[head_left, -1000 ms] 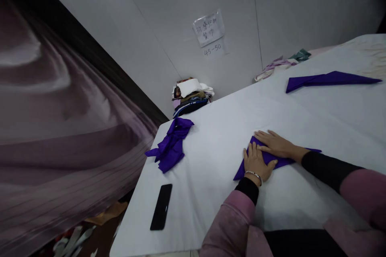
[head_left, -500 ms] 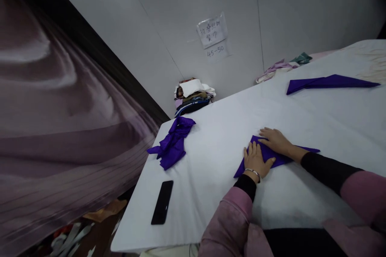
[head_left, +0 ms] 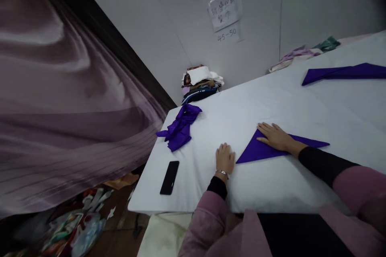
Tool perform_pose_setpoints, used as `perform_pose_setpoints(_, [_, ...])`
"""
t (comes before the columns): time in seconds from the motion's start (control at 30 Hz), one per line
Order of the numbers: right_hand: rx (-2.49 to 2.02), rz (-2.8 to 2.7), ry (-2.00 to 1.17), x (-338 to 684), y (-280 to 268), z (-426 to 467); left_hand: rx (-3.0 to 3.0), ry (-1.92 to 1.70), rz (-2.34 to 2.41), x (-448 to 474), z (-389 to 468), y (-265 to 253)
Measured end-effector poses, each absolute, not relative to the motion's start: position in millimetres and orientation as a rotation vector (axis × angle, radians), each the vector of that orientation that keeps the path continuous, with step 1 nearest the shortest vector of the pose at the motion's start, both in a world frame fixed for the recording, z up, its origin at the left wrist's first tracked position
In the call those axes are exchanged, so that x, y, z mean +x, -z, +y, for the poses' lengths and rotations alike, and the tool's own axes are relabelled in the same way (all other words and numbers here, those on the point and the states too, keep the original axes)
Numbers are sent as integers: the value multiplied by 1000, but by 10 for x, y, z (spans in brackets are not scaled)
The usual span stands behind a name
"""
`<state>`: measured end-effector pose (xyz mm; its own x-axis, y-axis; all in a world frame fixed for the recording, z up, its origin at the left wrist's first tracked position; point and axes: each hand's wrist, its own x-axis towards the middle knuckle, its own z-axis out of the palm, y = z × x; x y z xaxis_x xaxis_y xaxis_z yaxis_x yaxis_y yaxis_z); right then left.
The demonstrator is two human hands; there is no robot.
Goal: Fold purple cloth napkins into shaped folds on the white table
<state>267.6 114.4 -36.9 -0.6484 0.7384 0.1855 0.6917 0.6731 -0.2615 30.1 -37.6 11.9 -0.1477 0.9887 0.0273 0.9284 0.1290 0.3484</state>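
Note:
A purple cloth napkin (head_left: 253,150), folded into a flat triangle, lies on the white-covered table in the head view. My right hand (head_left: 276,138) rests on its upper edge with the palm down and fingers stretched out, gripping nothing. To the left of the napkin, apart from it, my left hand (head_left: 224,158) is over the white cloth, fingers extended and holding nothing. A bracelet circles the left wrist. Farther left lies a crumpled purple cloth (head_left: 181,128). Another purple cloth (head_left: 340,73), folded long and narrow, is at the far right.
A black phone (head_left: 169,177) lies near the left end of the white table (head_left: 205,184). Stacked folded clothes (head_left: 200,84) stand by the wall, with more fabric (head_left: 297,57) behind the table. A pink curtain (head_left: 75,108) hangs on the left; a filled bag (head_left: 72,229) sits on the floor.
My left hand has lifted off the napkin and moved left onto the white cloth. My right hand stays on the napkin. The whole view has shifted slightly.

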Motion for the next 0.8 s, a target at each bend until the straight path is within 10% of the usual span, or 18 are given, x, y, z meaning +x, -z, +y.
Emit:
perform_pose_setpoints(0.23, [-1133,-2620,-240,2702,404,1184,1682,-1007,2095,249,-762,-33])
perform_pose_setpoints(0.8, [-1166,-2650,-227,2686,377,1176,1719,-799,2139,433,-705,-42])
